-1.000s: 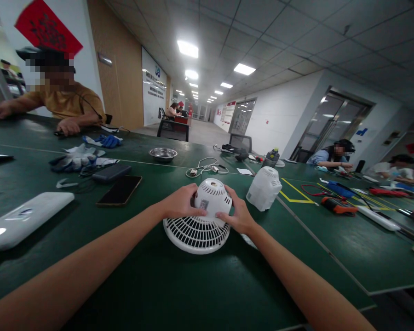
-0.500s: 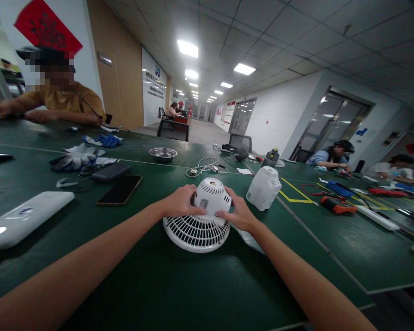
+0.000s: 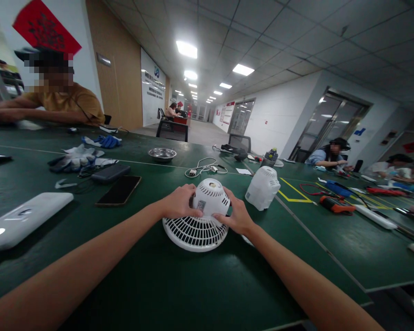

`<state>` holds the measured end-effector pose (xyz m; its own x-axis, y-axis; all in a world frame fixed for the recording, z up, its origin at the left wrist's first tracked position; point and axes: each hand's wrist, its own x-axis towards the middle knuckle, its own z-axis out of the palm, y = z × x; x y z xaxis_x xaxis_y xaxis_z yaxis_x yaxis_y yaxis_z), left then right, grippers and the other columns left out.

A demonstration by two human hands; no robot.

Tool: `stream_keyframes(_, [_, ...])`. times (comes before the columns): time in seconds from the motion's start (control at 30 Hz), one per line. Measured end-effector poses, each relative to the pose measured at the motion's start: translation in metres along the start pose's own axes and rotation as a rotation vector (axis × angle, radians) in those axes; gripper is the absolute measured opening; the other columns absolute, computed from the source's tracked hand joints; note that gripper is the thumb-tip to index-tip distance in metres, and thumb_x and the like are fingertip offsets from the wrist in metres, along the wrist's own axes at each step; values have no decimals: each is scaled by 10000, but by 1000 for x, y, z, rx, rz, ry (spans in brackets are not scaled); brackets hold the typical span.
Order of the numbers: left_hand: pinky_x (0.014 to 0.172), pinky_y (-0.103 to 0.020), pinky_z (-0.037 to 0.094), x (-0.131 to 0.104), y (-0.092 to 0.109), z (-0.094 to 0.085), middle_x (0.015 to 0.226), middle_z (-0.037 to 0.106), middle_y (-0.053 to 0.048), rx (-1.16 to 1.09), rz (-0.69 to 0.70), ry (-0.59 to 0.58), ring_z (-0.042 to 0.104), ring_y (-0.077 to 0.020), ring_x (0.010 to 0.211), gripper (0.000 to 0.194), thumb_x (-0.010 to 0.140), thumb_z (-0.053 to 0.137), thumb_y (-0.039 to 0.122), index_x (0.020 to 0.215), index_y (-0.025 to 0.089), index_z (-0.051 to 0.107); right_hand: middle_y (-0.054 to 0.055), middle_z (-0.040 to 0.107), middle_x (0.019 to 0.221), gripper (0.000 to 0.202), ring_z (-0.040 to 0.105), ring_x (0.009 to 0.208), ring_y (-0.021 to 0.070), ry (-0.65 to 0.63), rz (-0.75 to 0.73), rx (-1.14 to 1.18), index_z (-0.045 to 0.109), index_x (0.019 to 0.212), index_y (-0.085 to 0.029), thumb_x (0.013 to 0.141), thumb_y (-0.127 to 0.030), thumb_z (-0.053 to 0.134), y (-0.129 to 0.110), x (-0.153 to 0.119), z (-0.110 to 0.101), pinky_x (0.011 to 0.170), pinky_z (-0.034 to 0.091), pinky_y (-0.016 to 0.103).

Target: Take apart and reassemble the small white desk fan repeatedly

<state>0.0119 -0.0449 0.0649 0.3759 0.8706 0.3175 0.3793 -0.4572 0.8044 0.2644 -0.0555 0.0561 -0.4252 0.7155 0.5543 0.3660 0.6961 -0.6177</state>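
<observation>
With left hand (image 3: 179,202) and right hand (image 3: 238,215), clasping the housing (image 3: 212,201) from opposite sides, thumbs on its near face, probably for balance; holding it over the grille (image 3: 196,248), flat on the table (image 3: 158,294), likely for support.

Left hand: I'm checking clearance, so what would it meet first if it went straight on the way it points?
The white vented housing, which the left hand touches. Beyond it, roughly in line, seems to be the right hand, though depth is unclear.
</observation>
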Motion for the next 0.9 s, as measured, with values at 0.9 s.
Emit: stream_keyframes(0.9, [878, -486, 449, -6, 6, 11, 1300, 533, -141, 294, 261, 0, 599, -338, 1043, 972, 626, 742, 425, 1438, 272, 229, -60, 589, 679, 939, 562, 562, 129, -280, 90, -14, 114, 1453, -275, 687, -144, 640, -10, 6, -4, 548, 446, 236])
